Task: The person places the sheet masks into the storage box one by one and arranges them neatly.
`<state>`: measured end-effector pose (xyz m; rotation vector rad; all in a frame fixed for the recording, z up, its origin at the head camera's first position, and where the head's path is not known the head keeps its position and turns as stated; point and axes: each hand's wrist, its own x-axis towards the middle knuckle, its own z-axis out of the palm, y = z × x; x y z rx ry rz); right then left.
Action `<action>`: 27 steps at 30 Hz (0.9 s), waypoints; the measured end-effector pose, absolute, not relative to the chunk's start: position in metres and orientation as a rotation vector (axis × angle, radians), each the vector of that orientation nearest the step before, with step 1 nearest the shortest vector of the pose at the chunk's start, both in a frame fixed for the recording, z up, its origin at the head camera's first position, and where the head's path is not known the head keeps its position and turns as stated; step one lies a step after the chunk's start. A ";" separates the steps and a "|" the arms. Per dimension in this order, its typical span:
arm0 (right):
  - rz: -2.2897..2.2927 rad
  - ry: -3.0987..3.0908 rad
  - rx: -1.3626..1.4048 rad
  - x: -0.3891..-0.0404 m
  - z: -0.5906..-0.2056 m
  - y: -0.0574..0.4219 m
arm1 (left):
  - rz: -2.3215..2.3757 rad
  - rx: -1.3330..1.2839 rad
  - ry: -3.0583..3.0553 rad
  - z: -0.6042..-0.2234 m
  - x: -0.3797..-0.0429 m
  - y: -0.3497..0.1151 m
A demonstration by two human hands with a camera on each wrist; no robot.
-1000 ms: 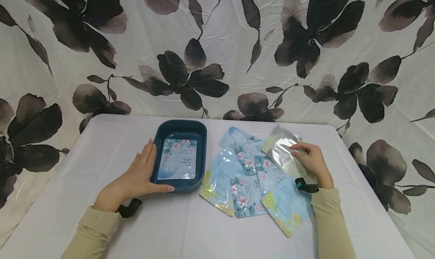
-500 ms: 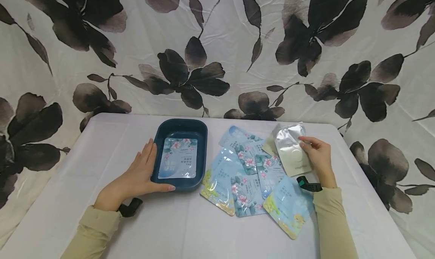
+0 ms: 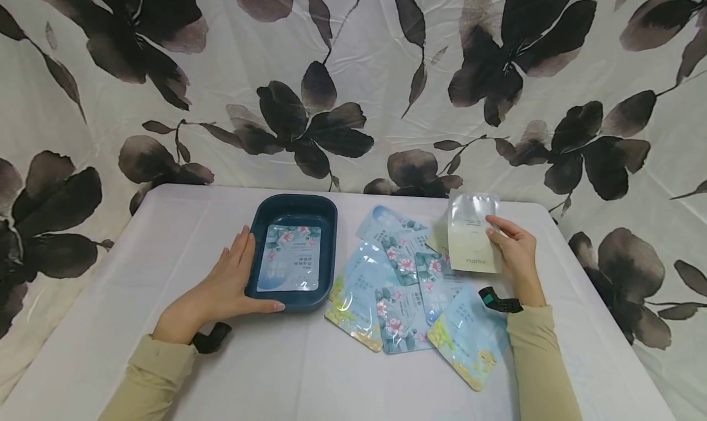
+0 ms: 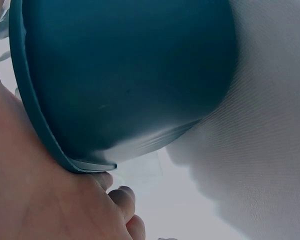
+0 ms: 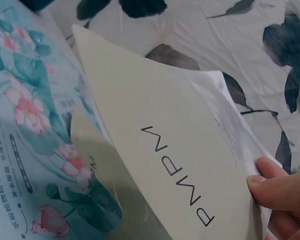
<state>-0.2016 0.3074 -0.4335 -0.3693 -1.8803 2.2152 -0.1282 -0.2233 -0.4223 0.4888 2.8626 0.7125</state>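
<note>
My left hand (image 3: 218,286) rests with straight fingers along the left side and near corner of a dark blue plastic tray (image 3: 329,249); in the left wrist view the palm touches the tray's rim (image 4: 35,110). Inside the tray lies one blue floral face mask sachet (image 3: 293,258). My right hand (image 3: 516,249) pinches a cream and silver face mask sachet (image 3: 474,234) by its right edge, thumb on top. It is raised above the pile, its lettering showing in the right wrist view, where the thumb (image 5: 275,192) presses the edge. Another cream sachet (image 5: 107,170) lies partly hidden below it.
Several overlapping sachets lie right of the tray: blue floral ones (image 3: 402,323), a blue and yellow one (image 3: 361,292) and another (image 3: 469,341) nearest the front. A white cloth covers the table (image 3: 287,366). A floral curtain (image 3: 353,89) hangs behind it.
The right hand has lifted the cream and silver sachet off the pile and turned it from slanted to upright. The left hand and tray have stayed in place.
</note>
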 end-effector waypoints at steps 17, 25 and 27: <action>2.387 -1.796 -0.086 -0.203 -0.421 0.278 | 0.708 0.480 2.863 -0.425 -0.129 -0.224; 2.486 -1.756 0.040 -0.203 -0.417 0.262 | 0.713 0.480 2.867 -0.424 -0.128 -0.224; 2.499 -1.761 0.065 -0.205 -0.416 0.256 | 0.712 0.479 2.868 -0.424 -0.128 -0.225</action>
